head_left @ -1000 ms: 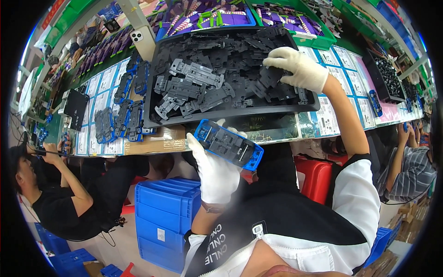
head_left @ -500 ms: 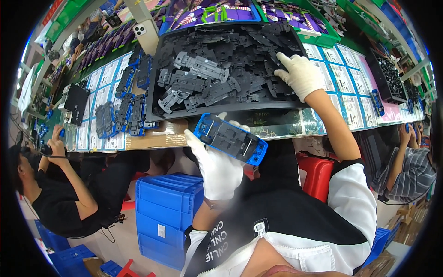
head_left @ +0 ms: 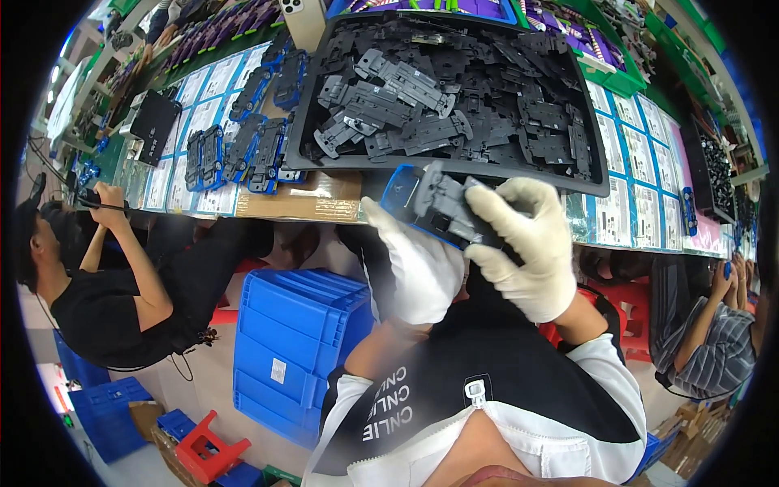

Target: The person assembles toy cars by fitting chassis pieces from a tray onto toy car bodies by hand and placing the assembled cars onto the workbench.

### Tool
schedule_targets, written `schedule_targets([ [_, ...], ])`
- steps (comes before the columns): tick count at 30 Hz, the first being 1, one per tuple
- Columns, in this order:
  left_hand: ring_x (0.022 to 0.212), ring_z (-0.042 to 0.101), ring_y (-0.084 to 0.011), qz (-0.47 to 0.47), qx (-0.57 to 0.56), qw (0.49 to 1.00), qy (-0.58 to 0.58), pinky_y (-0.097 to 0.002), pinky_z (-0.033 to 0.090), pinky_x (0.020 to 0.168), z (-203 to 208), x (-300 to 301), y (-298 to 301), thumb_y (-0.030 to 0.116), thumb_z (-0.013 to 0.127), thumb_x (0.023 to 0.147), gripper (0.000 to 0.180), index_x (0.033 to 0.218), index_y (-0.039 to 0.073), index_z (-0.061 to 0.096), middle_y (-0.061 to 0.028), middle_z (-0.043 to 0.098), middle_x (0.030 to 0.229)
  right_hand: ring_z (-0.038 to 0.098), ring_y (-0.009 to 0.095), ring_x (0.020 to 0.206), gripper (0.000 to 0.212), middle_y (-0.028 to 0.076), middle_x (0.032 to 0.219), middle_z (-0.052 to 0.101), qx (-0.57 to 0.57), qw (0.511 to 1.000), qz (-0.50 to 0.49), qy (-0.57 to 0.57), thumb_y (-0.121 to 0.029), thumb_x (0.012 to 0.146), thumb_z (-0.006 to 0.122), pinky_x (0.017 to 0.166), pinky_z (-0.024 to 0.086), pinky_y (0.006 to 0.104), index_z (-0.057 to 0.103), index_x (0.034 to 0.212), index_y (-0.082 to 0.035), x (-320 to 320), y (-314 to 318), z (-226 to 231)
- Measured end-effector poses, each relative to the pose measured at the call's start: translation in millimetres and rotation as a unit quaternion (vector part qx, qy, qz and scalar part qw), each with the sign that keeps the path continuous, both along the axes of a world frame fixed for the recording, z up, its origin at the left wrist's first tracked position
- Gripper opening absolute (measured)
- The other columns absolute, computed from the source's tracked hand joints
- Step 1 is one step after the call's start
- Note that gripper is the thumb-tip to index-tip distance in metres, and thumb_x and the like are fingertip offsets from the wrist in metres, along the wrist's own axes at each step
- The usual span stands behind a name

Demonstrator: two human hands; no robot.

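Observation:
My left hand point(head_left: 422, 272), in a white glove, holds a blue toy car body point(head_left: 398, 188) with its underside up, just in front of the parts tray. A dark grey chassis plate point(head_left: 446, 204) is pinched between the thumb and fingers of my gloved right hand point(head_left: 531, 252). The plate sits tilted over the car body and hides most of its inside; I cannot tell whether it touches. Behind them, a black tray point(head_left: 600, 154) holds a heap of black parts and grey chassis plates point(head_left: 406, 81).
Several blue toy cars point(head_left: 264, 154) lie left of the tray, near a piece of cardboard point(head_left: 304, 195) at the table edge. A phone point(head_left: 304, 20) stands behind. A blue crate point(head_left: 292, 349) is on the floor. Other people sit at left and right.
My right hand has come back from the tray toward my left hand, now with a chassis plate in it. The car body has turned slightly and stays in my left hand.

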State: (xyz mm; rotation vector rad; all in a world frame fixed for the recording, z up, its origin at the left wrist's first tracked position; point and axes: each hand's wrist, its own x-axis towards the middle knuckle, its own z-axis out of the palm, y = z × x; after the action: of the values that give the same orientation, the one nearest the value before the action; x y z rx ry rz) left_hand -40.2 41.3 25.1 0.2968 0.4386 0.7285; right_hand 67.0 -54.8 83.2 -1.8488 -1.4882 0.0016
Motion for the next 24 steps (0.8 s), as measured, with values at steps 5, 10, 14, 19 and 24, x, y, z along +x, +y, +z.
schedule_targets([
  [5, 0.117, 0.053, -0.0247, 0.019, 0.047, 0.995, 0.083, -0.0392, 0.039, 0.105, -0.2, 6.8, -1.8, 0.079, 0.022, 0.093, 0.092, 0.143, 0.006, 0.046, -0.0134, 0.055, 0.130, 0.059, 0.034, 0.099, 0.057, 0.018, 0.111, 0.057, -0.029, 0.999, -0.021, -0.001, -0.019, 0.072, 0.081, 0.081, 0.053, 0.0418, 0.063, 0.126, -0.016, -11.7, 14.1, -14.4],
  [10, 0.116, 0.055, -0.0256, 0.034, 0.061, 0.997, 0.039, -0.0388, 0.040, 0.105, -5.8, 11.9, -6.7, 0.065, 0.039, 0.099, 0.073, 0.144, 0.007, 0.043, -0.0127, 0.057, 0.127, 0.058, 0.035, 0.104, 0.054, 0.017, 0.114, 0.055, -0.018, 0.999, -0.012, -0.029, -0.020, 0.072, 0.081, 0.081, 0.053, 0.0436, 0.064, 0.123, -0.018, -8.5, 22.1, -28.2],
  [14, 0.105, 0.056, -0.0128, 0.033, 0.147, 0.989, 0.008, -0.0296, 0.047, 0.092, -6.4, 7.5, -5.1, 0.021, 0.062, 0.099, 0.037, 0.132, 0.011, 0.049, -0.0027, 0.058, 0.113, 0.057, 0.037, 0.109, 0.054, 0.019, 0.118, 0.056, -0.011, 0.991, 0.002, -0.134, -0.027, 0.074, 0.080, 0.086, 0.052, 0.0432, 0.064, 0.124, -0.014, -6.2, 25.3, -26.8],
  [19, 0.104, 0.059, -0.0173, 0.095, 0.146, 0.985, 0.013, -0.0356, 0.051, 0.092, 7.2, 7.2, 7.6, 0.022, 0.061, 0.100, 0.036, 0.130, 0.011, 0.046, -0.0053, 0.057, 0.113, 0.059, 0.026, 0.111, 0.067, 0.016, 0.128, 0.052, 0.093, 0.972, 0.026, 0.212, -0.036, 0.084, 0.079, 0.097, 0.048, 0.0369, 0.053, 0.136, -0.003, 10.2, 5.5, -49.0],
  [24, 0.101, 0.062, -0.0210, 0.127, 0.136, 0.980, 0.067, -0.0398, 0.054, 0.088, 7.5, 12.3, 7.7, 0.033, 0.062, 0.098, 0.042, 0.128, 0.005, 0.050, -0.0087, 0.061, 0.108, 0.055, 0.019, 0.116, 0.091, 0.012, 0.131, 0.054, 0.020, 0.776, 0.037, 0.629, -0.020, 0.077, 0.086, 0.093, 0.050, 0.0340, 0.034, 0.150, -0.004, -7.9, 4.1, -50.9],
])
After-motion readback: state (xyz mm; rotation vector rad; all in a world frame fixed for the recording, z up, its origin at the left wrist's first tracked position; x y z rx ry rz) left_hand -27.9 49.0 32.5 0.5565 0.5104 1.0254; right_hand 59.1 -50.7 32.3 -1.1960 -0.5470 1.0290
